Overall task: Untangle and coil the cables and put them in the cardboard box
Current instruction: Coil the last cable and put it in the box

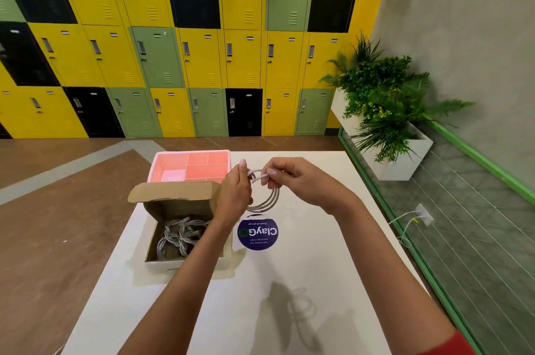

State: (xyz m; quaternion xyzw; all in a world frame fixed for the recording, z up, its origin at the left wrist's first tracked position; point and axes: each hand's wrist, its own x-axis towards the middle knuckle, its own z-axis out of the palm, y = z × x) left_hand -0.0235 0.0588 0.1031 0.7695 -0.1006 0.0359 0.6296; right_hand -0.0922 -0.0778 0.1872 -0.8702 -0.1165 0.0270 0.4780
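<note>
A grey cable (267, 200) hangs in a round coil of several loops above the white table (304, 268). My left hand (236, 189) holds the coil's left side, fingers pointing up. My right hand (292, 179) pinches the cable's loose end at the top of the coil. The open cardboard box (179, 204) stands on the table left of the coil, under my left forearm. Several coiled grey cables (179, 236) lie inside it.
A pink tray with compartments (191, 166) sits behind the box at the table's far edge. A round blue sticker (257, 233) lies on the table below the coil. A white planter with green plants (385, 123) stands at the right, beside a green-framed glass railing.
</note>
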